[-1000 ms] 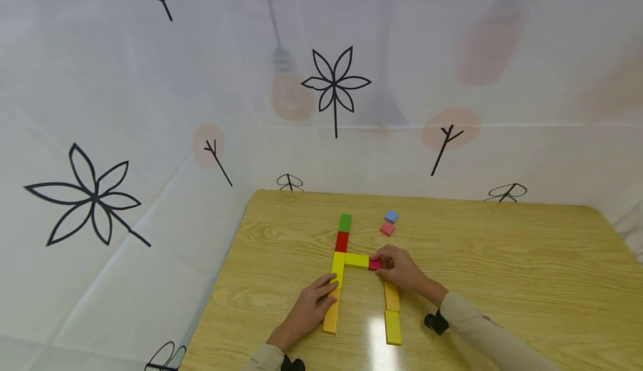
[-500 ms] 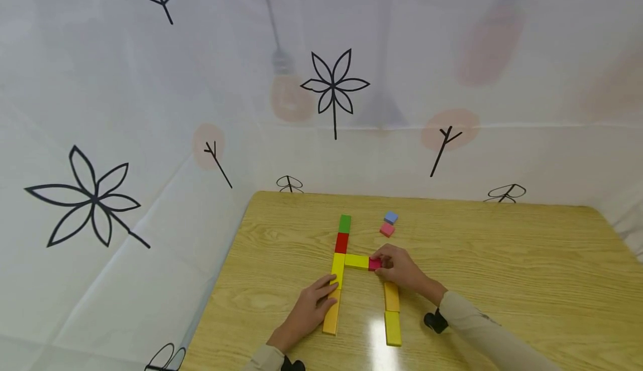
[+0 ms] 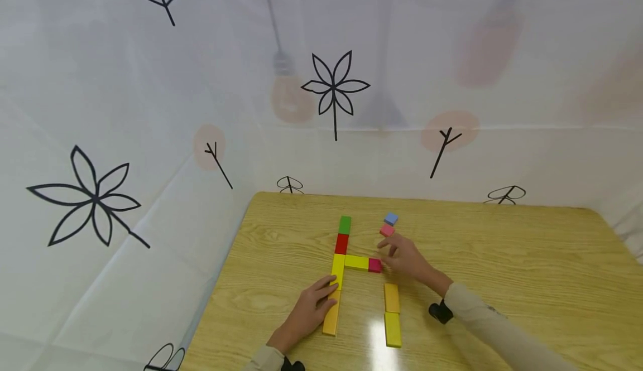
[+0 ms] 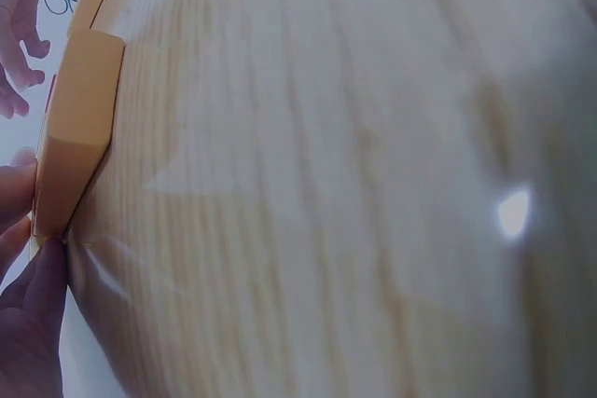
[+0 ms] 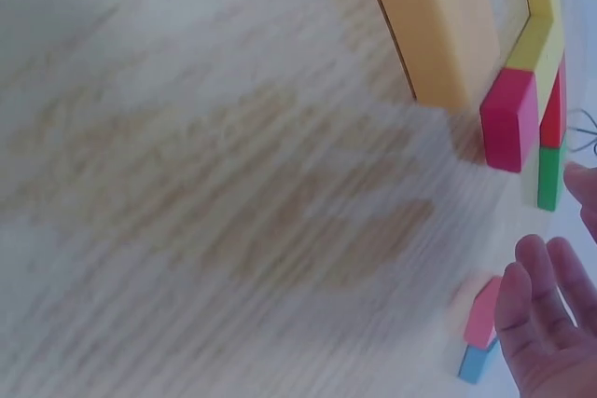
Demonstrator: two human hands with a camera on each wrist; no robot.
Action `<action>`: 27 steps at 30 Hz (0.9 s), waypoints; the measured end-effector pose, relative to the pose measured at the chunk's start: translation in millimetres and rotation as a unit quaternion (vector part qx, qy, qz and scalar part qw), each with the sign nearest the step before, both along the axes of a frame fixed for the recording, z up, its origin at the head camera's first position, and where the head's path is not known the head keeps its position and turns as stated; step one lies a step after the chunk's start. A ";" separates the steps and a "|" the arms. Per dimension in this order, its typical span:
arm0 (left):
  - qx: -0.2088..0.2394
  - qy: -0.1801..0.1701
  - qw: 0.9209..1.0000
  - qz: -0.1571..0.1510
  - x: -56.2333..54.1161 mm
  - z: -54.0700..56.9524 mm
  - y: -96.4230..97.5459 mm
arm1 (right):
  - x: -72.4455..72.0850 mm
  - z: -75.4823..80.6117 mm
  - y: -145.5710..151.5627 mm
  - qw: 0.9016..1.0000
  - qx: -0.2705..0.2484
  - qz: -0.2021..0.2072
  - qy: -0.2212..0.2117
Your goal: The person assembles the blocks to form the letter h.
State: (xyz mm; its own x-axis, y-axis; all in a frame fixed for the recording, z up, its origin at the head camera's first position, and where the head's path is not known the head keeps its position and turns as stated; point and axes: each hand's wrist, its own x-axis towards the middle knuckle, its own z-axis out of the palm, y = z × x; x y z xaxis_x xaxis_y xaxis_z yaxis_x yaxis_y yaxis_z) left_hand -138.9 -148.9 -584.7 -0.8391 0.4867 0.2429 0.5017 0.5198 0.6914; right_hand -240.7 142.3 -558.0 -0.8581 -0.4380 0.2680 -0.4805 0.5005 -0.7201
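My left hand (image 3: 307,308) rests along the left column, its fingertips on the lower yellow block (image 3: 338,268) and its thumb at the orange block (image 3: 330,321). Above these, a red block (image 3: 341,243) and a green block (image 3: 345,225) continue the line. A yellow block (image 3: 356,262) branches rightward from the column, with a magenta block (image 3: 374,265) against its end. My right hand (image 3: 406,257) hovers just right of the magenta block, holding nothing; in the right wrist view its fingers (image 5: 536,267) are spread apart from every block.
Nearer the front, another orange block (image 3: 392,298) touches a yellow block (image 3: 393,329), forming a short right column. A pink block (image 3: 387,230) and a blue block (image 3: 391,218) lie beyond my right hand. The wooden table (image 3: 502,259) meets a patterned white cloth (image 3: 402,81) behind.
My right hand has let go of the magenta block and risen slightly away from it, up and to the right. The left hand has stayed in place.
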 end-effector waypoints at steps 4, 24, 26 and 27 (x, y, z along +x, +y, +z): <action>-0.001 -0.001 1.000 0.002 0.9 0.4 -0.2 | -4.4 2.4 1.8 1.000 0.004 -0.015 0.008; 0.005 0.006 1.000 -0.002 1.2 -1.2 -1.0 | -27.7 11.8 2.5 0.996 0.021 -0.084 0.008; 0.005 0.009 1.000 -0.004 0.6 -1.8 -1.2 | -29.4 12.1 2.5 0.996 0.022 -0.086 0.007; 0.005 0.011 1.000 -0.004 0.4 -2.1 -1.2 | -30.2 11.9 2.7 0.996 0.022 -0.086 0.004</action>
State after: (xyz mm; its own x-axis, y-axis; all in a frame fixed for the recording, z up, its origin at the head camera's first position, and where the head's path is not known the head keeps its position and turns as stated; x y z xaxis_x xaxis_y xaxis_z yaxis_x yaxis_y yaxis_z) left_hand -138.5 -150.1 -586.8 -0.8300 0.4905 0.2655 0.5202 0.5092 0.6857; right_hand -271.0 145.0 -546.1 -0.9195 -0.2955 0.2592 -0.3902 0.6068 -0.6925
